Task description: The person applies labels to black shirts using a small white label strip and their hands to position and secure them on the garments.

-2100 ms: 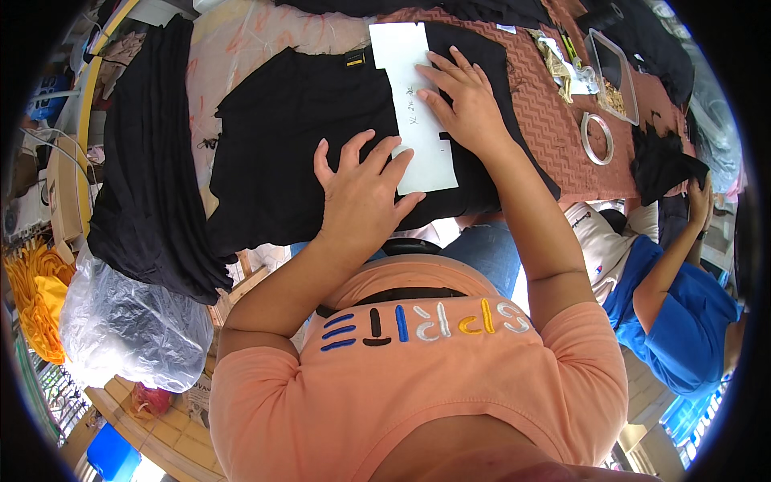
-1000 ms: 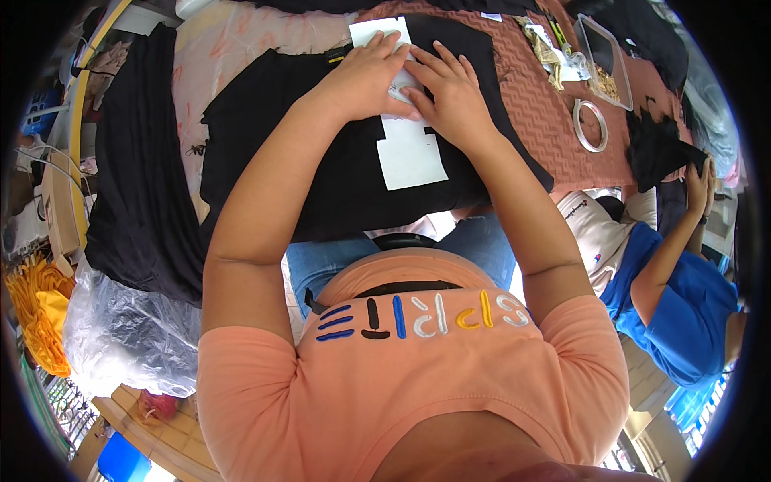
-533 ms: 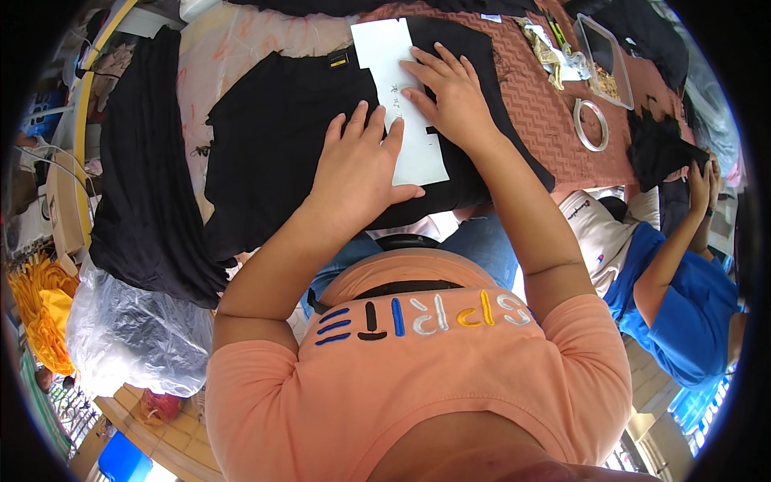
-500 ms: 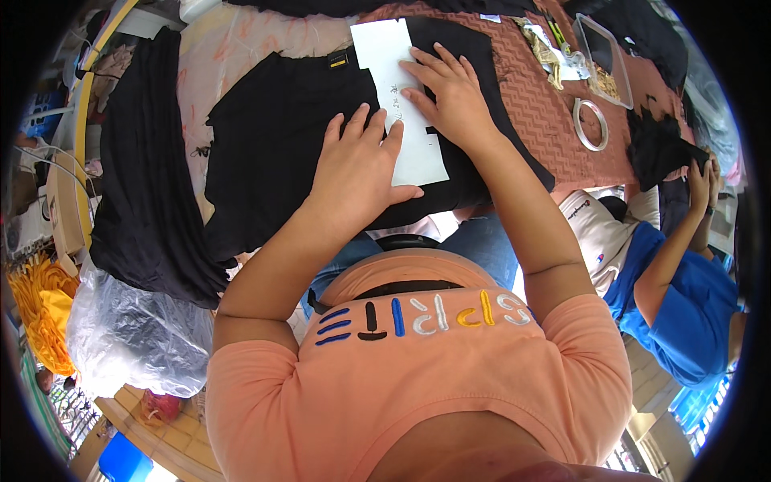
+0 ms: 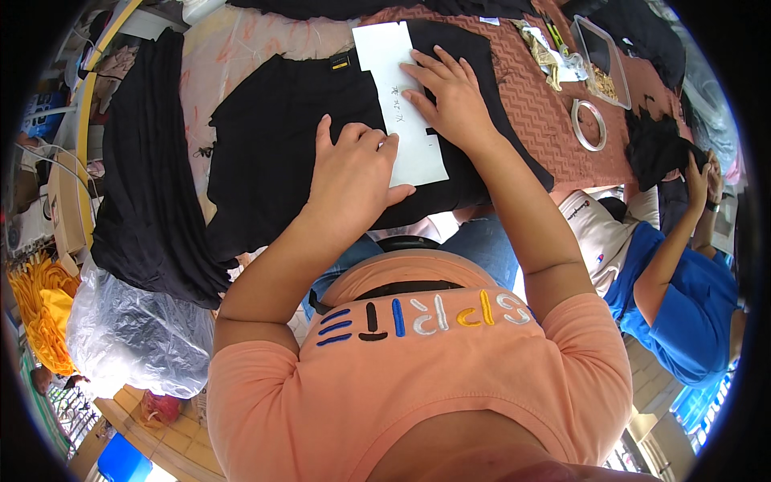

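A white notched paper pattern with handwriting lies flat on a black garment piece. My right hand rests across the right edge of the paper, fingers stretched and holding nothing. At the paper's left side, my left hand touches the black cloth and the paper edge; its index finger and thumb are stretched out, while the other fingers bend and their tips are partly hidden. Beside the pattern's upper left, a small black label with a yellow mark sits at the garment's neck edge.
A white tape roll, a clear plastic box and yellow-green snips lie at the right. Black cloth drapes over the left edge, above a clear plastic bag. A co-worker in blue handles black fabric at the right.
My left hand's middle, ring and little fingers have bent inward from lying stretched, and the hand has moved slightly off the paper. My right hand and the pattern stay nearly in place.
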A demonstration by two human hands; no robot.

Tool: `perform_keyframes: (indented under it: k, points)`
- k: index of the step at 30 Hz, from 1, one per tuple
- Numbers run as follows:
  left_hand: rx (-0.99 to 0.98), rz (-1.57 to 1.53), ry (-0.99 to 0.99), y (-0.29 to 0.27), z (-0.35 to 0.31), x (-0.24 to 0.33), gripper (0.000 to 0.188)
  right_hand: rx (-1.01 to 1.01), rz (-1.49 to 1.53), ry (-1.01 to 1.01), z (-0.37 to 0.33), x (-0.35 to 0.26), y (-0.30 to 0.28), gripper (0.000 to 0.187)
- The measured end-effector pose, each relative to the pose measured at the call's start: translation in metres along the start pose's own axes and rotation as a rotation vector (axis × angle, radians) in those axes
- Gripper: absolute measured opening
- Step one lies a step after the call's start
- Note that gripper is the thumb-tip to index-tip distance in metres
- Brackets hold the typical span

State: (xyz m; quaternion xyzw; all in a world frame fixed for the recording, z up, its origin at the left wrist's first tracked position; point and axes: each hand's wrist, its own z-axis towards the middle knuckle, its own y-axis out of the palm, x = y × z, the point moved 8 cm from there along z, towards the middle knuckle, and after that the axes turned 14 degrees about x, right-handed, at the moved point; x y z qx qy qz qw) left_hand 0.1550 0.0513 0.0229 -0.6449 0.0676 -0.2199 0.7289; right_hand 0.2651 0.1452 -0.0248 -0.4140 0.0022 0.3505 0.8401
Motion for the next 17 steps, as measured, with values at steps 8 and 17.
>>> perform_keyframes:
  k: [8,17]
  points:
    - [0.028,0.006,0.007,-0.011,-0.001,-0.002,0.056,0.01,-0.013,-0.008,0.0,0.001,0.001,0.031]
    - [0.125,0.0,-0.029,-0.016,0.01,-0.008,0.065,0.006,-0.004,-0.009,0.0,0.002,0.0,0.031]
